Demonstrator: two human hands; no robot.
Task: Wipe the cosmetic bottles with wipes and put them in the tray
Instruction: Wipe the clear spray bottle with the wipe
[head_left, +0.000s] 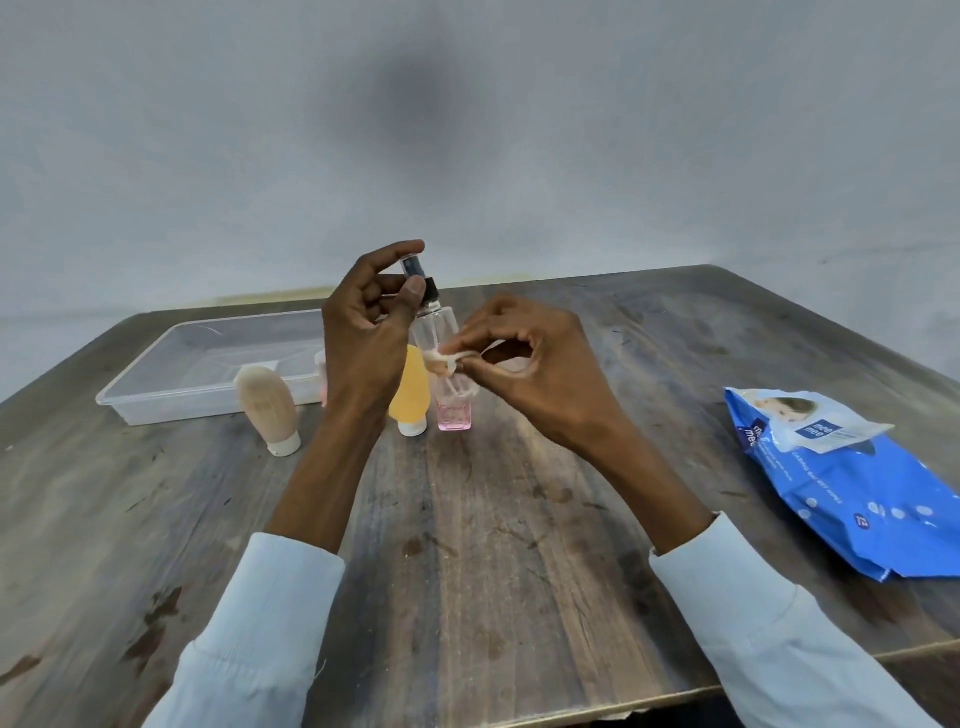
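My left hand (366, 332) pinches the black spray cap of a clear bottle (439, 332) with pink liquid at its base, holding it upright above the table. My right hand (524, 364) pinches a crumpled wipe (444, 362) against the bottle's side. Behind the bottle stands an orange tube (411, 395) on its white cap. A beige tube (267, 408) stands on its cap to the left. A clear plastic tray (208, 364) lies at the back left; a small pale bottle (321, 371) shows partly behind my left wrist at the tray's edge.
A blue pack of wet wipes (852, 483) lies at the right with its flap peeled open. The wooden table (493, 545) ends close to me at the front right corner. A plain wall rises behind the table.
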